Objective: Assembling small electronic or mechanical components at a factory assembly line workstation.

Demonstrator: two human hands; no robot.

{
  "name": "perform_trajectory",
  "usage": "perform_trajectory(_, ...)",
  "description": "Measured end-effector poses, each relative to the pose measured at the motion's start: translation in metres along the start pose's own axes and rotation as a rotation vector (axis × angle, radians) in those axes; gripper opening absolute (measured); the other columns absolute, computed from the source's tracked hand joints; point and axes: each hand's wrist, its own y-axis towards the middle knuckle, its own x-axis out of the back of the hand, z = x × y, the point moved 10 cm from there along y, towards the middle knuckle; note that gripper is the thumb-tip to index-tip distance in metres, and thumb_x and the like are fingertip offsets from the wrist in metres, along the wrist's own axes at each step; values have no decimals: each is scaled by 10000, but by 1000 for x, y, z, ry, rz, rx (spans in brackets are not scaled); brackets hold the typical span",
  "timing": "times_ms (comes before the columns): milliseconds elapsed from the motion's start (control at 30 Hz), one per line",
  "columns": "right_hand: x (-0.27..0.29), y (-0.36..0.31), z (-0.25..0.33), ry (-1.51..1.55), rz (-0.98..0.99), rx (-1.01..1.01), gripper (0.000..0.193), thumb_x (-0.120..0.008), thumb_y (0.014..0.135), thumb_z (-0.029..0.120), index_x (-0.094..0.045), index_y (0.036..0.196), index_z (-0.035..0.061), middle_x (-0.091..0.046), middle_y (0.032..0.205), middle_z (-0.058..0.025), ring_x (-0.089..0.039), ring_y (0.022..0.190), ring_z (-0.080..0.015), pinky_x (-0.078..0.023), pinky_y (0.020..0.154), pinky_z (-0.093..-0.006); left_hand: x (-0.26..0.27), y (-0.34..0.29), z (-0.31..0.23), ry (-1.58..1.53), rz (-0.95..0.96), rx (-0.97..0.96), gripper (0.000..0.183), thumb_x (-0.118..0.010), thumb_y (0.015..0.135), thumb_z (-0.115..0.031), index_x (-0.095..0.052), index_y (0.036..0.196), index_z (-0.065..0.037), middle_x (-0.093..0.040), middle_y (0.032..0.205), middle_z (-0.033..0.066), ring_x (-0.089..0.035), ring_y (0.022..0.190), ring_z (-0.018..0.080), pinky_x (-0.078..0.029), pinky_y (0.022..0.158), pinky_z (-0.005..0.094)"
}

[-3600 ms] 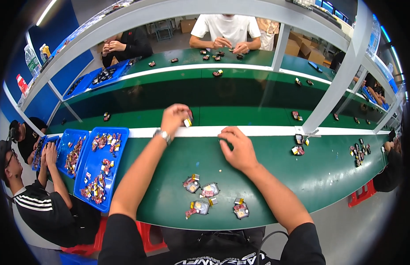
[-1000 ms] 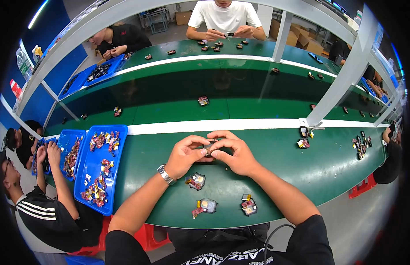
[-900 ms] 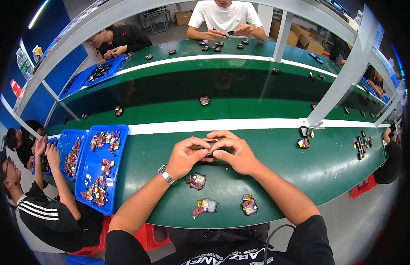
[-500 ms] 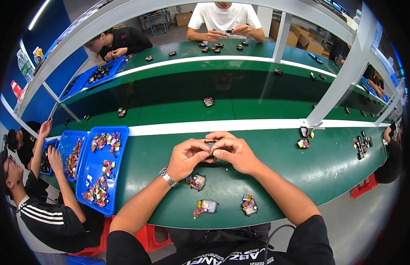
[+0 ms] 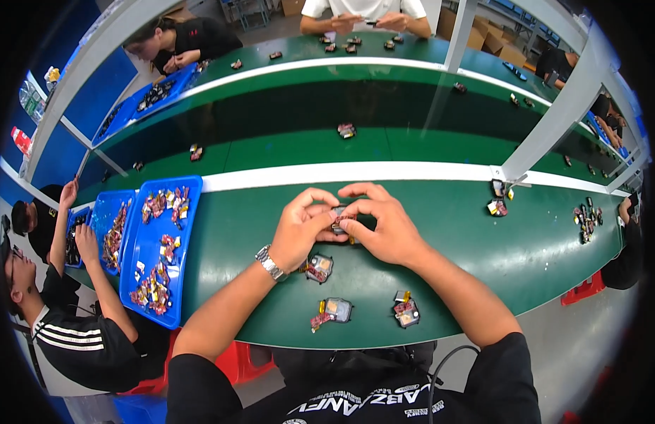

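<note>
Above the green work surface point(image 5: 242, 240), both my hands hold one small electronic assembly point(image 5: 342, 221), a dark casing with a reddish circuit board. My left hand point(image 5: 302, 225) grips it from the left with thumb and fingers. From the other side my right hand point(image 5: 387, 225) pinches it, thumb on the board. The fingers hide much of the piece. Just below my left hand lies an open casing with a board point(image 5: 318, 268). Closer to me are another casing point(image 5: 336, 309), its red board hanging out at the lower left, and a third point(image 5: 406, 312) with a yellow-taped part.
Left of me stands a blue tray point(image 5: 149, 233) of red boards, with a second blue tray point(image 5: 117, 222) beside it. More assemblies point(image 5: 497, 205) lie at the right, near a grey frame post point(image 5: 546, 120). A white rail point(image 5: 285, 175) borders the conveyor. Co-workers sit around.
My view has tilted slightly, shifting the scene upward. Both hands keep hold of the assembly; my fingers have shifted on it, with the right fingers now more spread and arched.
</note>
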Motion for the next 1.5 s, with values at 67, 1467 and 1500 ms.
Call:
perform_trajectory(67,0,0,4,-95,-37,21,119,-675,830,138,-696,888,36,-592,1231,-124,-537,1160,-312,-458,954,-407,1,2,4,16,14,-1,224,-528,970,-28,-505,1192,-10,-658,1063,140,-684,961,198,-616,805,352)
perform_trajectory(1467,8,-7,31,-124,-273,277,139,-723,732,6,-717,869,32,-622,1170,-95,-555,1128,-294,-517,857,-382,0,3,3,-198,160,-127,164,-543,999,-90,-494,1153,-63,-545,1336,213,-603,1169,276,-525,977,443)
perform_trajectory(1500,8,-8,31,-110,-281,285,143,-722,726,-1,-715,864,35,-621,1169,-90,-556,1125,-292,-523,845,-379,0,3,3,-195,165,-125,164,-543,999,-90,-494,1153,-63,-545,1336,213,-603,1169,276,-525,977,443)
